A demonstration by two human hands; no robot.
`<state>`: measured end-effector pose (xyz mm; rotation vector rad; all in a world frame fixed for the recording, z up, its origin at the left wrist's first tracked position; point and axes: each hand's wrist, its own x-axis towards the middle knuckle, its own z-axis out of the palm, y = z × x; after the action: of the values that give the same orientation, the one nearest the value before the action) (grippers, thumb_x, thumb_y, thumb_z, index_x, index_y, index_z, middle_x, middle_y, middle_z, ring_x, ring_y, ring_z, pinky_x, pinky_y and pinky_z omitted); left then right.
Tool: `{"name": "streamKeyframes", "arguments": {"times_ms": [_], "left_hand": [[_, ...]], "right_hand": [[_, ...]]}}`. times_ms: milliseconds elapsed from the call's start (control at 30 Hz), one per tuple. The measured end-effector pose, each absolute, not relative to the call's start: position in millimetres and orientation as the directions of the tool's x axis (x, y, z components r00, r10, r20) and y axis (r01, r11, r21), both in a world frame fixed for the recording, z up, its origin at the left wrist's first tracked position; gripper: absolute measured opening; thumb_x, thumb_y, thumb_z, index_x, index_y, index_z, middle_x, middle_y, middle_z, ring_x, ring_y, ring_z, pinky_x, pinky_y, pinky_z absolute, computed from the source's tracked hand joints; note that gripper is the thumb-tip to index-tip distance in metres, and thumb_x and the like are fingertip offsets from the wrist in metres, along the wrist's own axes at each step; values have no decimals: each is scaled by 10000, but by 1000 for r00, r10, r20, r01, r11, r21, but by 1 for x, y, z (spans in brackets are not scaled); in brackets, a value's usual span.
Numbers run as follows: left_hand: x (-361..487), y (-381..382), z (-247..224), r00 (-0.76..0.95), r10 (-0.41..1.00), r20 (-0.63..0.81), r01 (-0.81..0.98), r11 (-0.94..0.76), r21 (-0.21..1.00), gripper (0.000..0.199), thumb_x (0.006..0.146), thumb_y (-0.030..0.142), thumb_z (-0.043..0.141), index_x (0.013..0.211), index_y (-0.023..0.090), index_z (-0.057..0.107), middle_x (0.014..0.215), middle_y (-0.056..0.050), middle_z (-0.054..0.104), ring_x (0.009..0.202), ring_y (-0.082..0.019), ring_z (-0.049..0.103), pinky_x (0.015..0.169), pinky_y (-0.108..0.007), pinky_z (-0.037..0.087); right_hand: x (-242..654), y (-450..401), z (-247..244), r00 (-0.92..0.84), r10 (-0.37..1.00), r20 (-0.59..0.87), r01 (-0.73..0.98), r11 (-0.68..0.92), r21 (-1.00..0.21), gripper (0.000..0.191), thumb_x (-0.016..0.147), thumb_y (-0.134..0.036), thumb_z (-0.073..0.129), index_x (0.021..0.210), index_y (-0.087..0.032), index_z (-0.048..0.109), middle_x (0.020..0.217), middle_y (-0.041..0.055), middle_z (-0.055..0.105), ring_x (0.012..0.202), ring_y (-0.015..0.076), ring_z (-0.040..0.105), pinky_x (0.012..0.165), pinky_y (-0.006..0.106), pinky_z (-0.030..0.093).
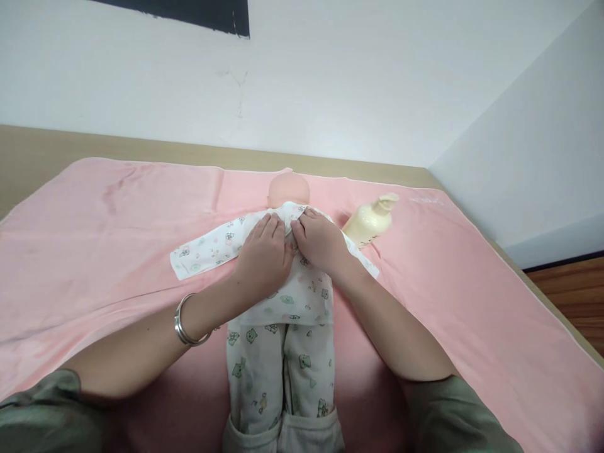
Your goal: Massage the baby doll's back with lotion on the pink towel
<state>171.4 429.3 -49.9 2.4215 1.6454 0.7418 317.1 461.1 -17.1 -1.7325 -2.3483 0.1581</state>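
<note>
Doll [289, 185] lies lengthwise on a pink cloth [117, 245], mid-view, head toward the wall [330, 82]. Only the bald crown and an edge at its left show; features out of sight, so which way it faces is hard to make out.

Left hand [267, 248]: spread flat on the upper part of the printed shirt [302, 305], fingers together and straight, palm hidden underneath. Right hand [321, 239]: beside it on the same cloth, back up, fingers bent; fingertips partly covered, cannot tell whether they pinch fabric or merely press.

Hands and forearms cover much of the shirt's chest-level area. One shirt sleeve [207, 255] stretches out to the left; the other [365, 258] is largely behind the right wrist, only its end showing. Trousers [257, 371] run down to turned-up cuffs [311, 431], cut off at the bottom edge.

Cream pump bottle [370, 220] near the right hand, leaning in the view; lower end hidden behind sleeve and hand, dark marks too small to read. Silver bangle [182, 322] on left wrist, far side hidden. Pale lettering [427, 201] by the cloth's far-right corner, illegible. Dark panel [198, 12] cropped by the top edge.
</note>
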Motion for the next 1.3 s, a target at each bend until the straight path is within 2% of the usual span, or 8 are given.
{"name": "streamKeyframes", "arguments": {"times_ms": [200, 333, 467, 633, 867, 967, 1067, 1300], "left_hand": [[164, 452, -51, 210, 946, 245, 799, -311, 515, 683, 975, 386, 319, 1466, -68, 457, 1572, -268, 453, 1504, -375, 396, 1293, -550, 303], [164, 459, -61, 180, 934, 310, 780, -327, 533, 665, 967, 394, 328, 1455, -35, 468, 1566, -266, 457, 1496, -384, 389, 1281, -583, 299], [166, 457, -65, 170, 926, 336, 775, -337, 534, 657, 964, 407, 328, 1444, -9, 498, 1550, -247, 488, 1484, -369, 414, 1284, -563, 297], [166, 458, -67, 151, 920, 362, 768, -339, 543, 641, 962, 393, 353, 1449, 7, 512, 1536, -220, 521, 1471, -351, 443, 1284, -547, 309], [165, 456, -67, 126, 925, 359, 736, -330, 591, 634, 978, 414, 342, 1444, 24, 522, 1548, -215, 511, 1483, -340, 437, 1285, -542, 313], [164, 453, -67, 103, 927, 360, 696, -326, 640, 619, 993, 407, 320, 1445, 37, 523, 1552, -207, 510, 1488, -331, 434, 1287, -545, 311], [163, 452, -72, 56, 925, 376, 657, -318, 683, 565, 1004, 396, 317, 1436, 106, 539, 1566, -160, 511, 1534, -314, 373, 1298, -568, 278], [162, 451, -82, -8, 905, 426, 605, -335, 723, 507, 1012, 383, 314, 1382, 144, 565, 1529, -140, 549, 1503, -272, 426, 1290, -535, 311]], "right_hand": [[314, 445, -3, -307, 951, 44, 938, 310, -153, 428, 1080, -250, 303, 1084, -68, 690, 1172, 163, 677, 1156, 244, 610, 1105, 361, 444], [312, 431, 7, -280, 960, 30, 945, 281, -166, 415, 1072, -250, 336, 956, -117, 711, 1055, 121, 708, 1050, 218, 656, 1055, 325, 487], [311, 434, 1, -304, 952, 42, 940, 307, -149, 446, 1071, -235, 298, 1066, -79, 716, 1144, 149, 709, 1193, 240, 634, 1137, 346, 455], [315, 457, -18, -252, 967, 26, 941, 251, -228, 568, 1057, -301, 307, 1477, 39, 482, 1570, 224, 431, 1526, 314, 352, 1290, 456, 292], [316, 457, -17, -203, 978, 39, 891, 201, -408, 647, 1033, -334, 348, 1598, -20, 323, 1682, 187, 220, 1595, 348, 176, 1318, 510, 223], [312, 447, -14, -180, 974, 140, 845, 226, -484, 704, 1013, -329, 380, 1651, -89, 204, 1722, 135, 64, 1619, 343, 31, 1317, 551, 208], [307, 442, -19, -154, 951, 269, 844, 269, -465, 708, 1009, -322, 388, 1656, -118, 187, 1727, 110, 11, 1625, 304, -30, 1316, 574, 188], [300, 442, -30, -217, 966, 142, 879, 256, -401, 582, 1048, -314, 319, 1589, -110, 387, 1680, 145, 257, 1597, 287, 210, 1325, 559, 162]]}}
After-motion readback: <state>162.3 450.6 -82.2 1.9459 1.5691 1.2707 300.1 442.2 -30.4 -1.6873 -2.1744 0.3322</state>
